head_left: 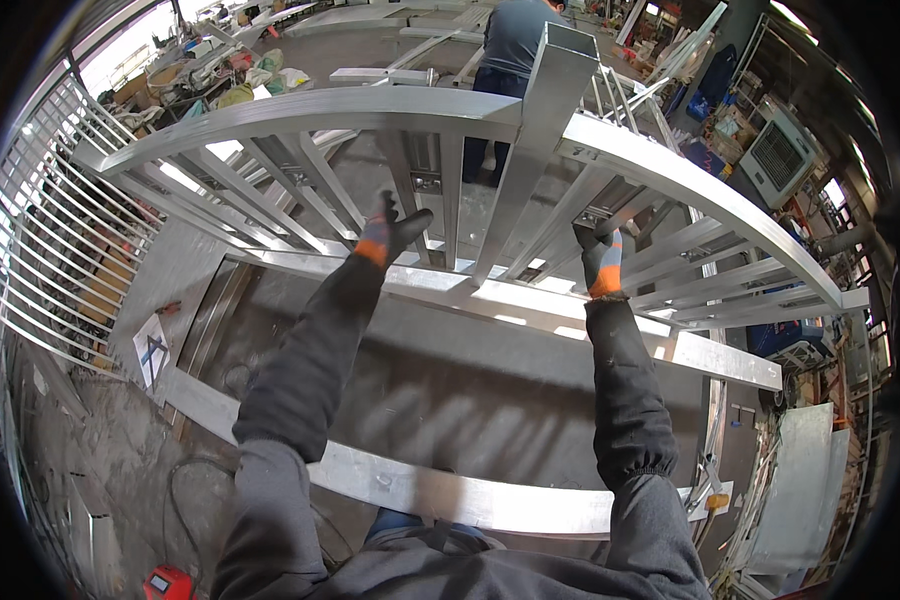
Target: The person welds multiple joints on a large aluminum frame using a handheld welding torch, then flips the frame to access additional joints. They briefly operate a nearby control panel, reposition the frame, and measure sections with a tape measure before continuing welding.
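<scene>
Left hand (390,232) open on gate bar (410,190), right hand (600,262) gripping bar (560,215), person (515,45) beyond

Grey sleeves, dark gloves, orange-and-blue cuffs

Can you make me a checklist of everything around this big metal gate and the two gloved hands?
Surface: grey metal sheet under the frame.
Job's things: silver gate frame with slanted bars and a square post.
Clutter: paper sheet, red tool.
Hands: left hand and right hand, gloved, among the bars; grip cannot be told.
Cables: black cable looping on the floor.
Surroundings: railing panel at left, another person beyond the gate, white machine.
</scene>
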`<state>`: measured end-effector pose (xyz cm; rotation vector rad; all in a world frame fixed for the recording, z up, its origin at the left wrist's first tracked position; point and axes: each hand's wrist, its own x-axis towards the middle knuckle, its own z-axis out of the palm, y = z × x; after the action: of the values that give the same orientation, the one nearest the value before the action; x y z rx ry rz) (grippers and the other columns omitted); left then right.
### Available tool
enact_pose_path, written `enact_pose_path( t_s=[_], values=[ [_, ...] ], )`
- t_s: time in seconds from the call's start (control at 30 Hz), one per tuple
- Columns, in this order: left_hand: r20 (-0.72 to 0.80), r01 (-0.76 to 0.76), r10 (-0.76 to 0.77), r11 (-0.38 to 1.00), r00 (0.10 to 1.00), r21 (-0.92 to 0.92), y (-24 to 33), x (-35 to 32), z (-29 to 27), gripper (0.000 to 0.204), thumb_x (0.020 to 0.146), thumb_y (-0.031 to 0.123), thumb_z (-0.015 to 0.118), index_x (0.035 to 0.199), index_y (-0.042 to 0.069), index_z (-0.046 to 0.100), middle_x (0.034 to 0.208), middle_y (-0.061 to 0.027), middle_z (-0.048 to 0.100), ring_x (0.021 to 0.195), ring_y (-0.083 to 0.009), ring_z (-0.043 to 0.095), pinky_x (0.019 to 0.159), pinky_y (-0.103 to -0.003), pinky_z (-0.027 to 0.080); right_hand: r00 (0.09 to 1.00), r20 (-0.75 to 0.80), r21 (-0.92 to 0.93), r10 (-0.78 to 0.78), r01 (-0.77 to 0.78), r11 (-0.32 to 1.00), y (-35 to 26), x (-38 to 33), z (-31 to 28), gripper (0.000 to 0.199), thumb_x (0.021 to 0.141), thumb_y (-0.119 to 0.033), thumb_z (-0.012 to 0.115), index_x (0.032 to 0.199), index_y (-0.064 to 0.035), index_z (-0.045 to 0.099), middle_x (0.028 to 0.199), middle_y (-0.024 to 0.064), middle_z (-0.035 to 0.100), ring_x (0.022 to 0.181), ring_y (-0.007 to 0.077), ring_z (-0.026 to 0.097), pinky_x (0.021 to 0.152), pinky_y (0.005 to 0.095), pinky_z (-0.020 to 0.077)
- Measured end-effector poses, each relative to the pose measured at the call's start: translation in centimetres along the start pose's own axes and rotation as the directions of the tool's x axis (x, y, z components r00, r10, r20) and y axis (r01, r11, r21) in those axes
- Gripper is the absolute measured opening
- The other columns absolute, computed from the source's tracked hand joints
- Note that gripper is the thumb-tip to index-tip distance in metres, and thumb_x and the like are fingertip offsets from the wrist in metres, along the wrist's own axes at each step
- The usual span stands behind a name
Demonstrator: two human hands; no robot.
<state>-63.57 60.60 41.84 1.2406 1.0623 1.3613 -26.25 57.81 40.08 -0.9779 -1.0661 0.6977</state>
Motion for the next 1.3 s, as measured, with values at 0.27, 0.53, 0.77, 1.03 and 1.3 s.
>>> enact_pose_path(
  t_s=[0.27, 0.53, 0.77, 1.03, 1.3],
  values=[
    [0.042, -0.001, 0.035, 0.782, 0.998, -0.624, 18.8, -10.3, -2.8, 0.100, 0.085, 0.068, 0.067, 0.155, 0.012, 0.024, 0.149, -0.0198, 0.034, 0.138, -0.0409, 0.038, 0.105, -0.072, 0.039, 0.997, -0.037, -0.073, 0.067, -0.070, 0.995, 1.7, -1.6, -2.5, 0.017, 0.091, 0.005, 0.063, 0.106, -0.0004, 0.068, 0.098, 0.0049, 0.070, 0.088, 0.0126, 0.064, 0.080, 0.0274, 0.0520],
    [0.152, 0.120, -0.011, 0.672, 0.988, -0.731, 19.3, -21.8, -5.3, 0.081, 0.094, 0.048, 0.064, 0.149, 0.002, 0.029, 0.142, -0.0254, 0.040, 0.133, -0.0462, 0.044, 0.105, -0.066, 0.046, 0.989, -0.060, -0.365, 0.135, -0.148, 0.919, -4.6, -17.0, -4.3, 0.044, 0.108, -0.034, 0.045, 0.133, 0.0027, 0.050, 0.125, 0.0162, 0.063, 0.108, 0.0261, 0.061, 0.089, 0.0388, 0.0529],
    [0.035, 0.169, -0.213, 0.655, 0.976, -0.736, 13.7, -33.5, -8.0, 0.067, 0.097, 0.045, 0.063, 0.143, 0.003, 0.038, 0.144, -0.0196, 0.041, 0.128, -0.0416, 0.047, 0.102, -0.065, 0.048, 0.969, -0.220, 0.736, 0.116, 0.087, 0.671, -22.7, -41.9, -7.6, 0.074, 0.099, -0.058, 0.052, 0.151, -0.0087, 0.038, 0.161, 0.0203, 0.027, 0.149, 0.0448, 0.028, 0.114, 0.0727, 0.0304],
    [0.090, 0.384, -0.503, 0.518, 0.859, -0.765, -0.7, -49.5, -13.2, 0.054, 0.101, 0.050, 0.055, 0.136, 0.009, 0.051, 0.135, -0.0112, 0.055, 0.129, -0.0344, 0.052, 0.104, -0.063, 0.047, 0.622, -0.479, 0.604, 0.620, -0.279, 0.747, -20.2, -56.0, -11.8, 0.082, 0.095, -0.067, 0.055, 0.149, -0.0078, 0.038, 0.150, 0.0263, 0.037, 0.131, 0.0503, 0.046, 0.108, 0.0666, 0.0437],
    [0.125, 0.500, -0.758, 0.288, 0.640, -0.817, -20.9, -58.0, -18.2, 0.055, 0.096, 0.035, 0.068, 0.139, 0.005, 0.050, 0.128, -0.0115, 0.058, 0.126, -0.0324, 0.054, 0.106, -0.051, 0.049, 0.607, -0.040, 0.658, 0.794, -0.582, 0.478, -0.5, -68.5, -21.3, 0.032, 0.099, -0.049, 0.057, 0.082, -0.0218, 0.054, 0.078, -0.0013, 0.053, 0.086, 0.0201, 0.056, 0.091, 0.0477, 0.0444]
  ],
)
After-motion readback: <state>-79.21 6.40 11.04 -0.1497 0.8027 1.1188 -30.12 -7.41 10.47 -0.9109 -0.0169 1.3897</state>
